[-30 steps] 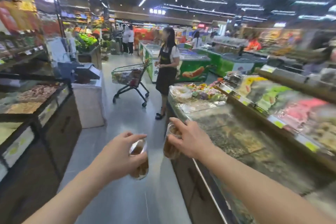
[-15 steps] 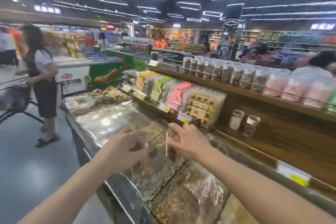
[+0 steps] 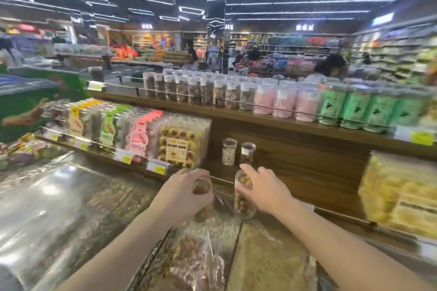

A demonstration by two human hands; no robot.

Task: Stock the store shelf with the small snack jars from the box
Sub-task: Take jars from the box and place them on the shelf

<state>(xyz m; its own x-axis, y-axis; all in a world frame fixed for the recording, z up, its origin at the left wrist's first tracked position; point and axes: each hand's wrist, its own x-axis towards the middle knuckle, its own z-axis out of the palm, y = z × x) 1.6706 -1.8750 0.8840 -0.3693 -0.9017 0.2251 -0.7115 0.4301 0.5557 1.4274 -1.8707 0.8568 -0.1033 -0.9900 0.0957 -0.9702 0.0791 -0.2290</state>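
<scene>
Left hand [image 3: 182, 198] wrapped round a small brown jar [image 3: 201, 187]. Right hand [image 3: 264, 190] wrapped round a yellow-nut jar [image 3: 243, 198]. Both held near the low shelf [image 3: 307, 172], by two standing jars [image 3: 237, 154].

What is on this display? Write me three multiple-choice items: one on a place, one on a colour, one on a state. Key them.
1. Where do the two lone small jars stand?
A. on the lower shelf, right of the cookie pack
B. in a trolley
C. on the floor

2. What colour are the jars just left of the green jars on the upper shelf?
A. blue
B. pink
C. black

3. The right hand is:
A. flat on the counter
B. hanging empty
C. gripping a jar of yellowish snacks

Key: A, they stand on the wood beside the pack; B, the pink jars adjoin the green ones; C, its fingers curl round the jar.
</scene>
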